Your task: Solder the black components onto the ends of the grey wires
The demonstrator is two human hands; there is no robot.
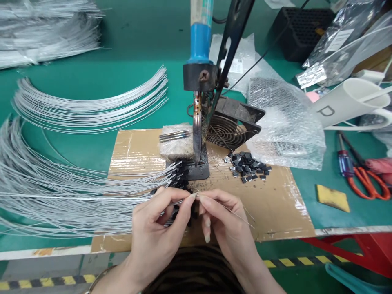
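Over the cardboard [275, 208], my left hand [161, 222] is closed in a pinch on a thin grey wire. My right hand [228, 220] pinches at the same spot, its fingertips almost against the left ones, with thin wire ends sticking out past it. Whatever sits between the fingertips is too small to make out. A large fan of grey wires [76, 183] lies to the left, its ends with black connectors [179, 175] beside my left hand. Above my hands a blue-handled soldering iron [200, 45] points down from a stand.
Small black connectors [248, 165] are piled on the right of the cardboard, near a fan [234, 122]. Further right are a yellow sponge [332, 198], orange-handled scissors [367, 183], a screwdriver [344, 159] and a white cup [352, 102]. Another wire bundle [92, 108] lies behind.
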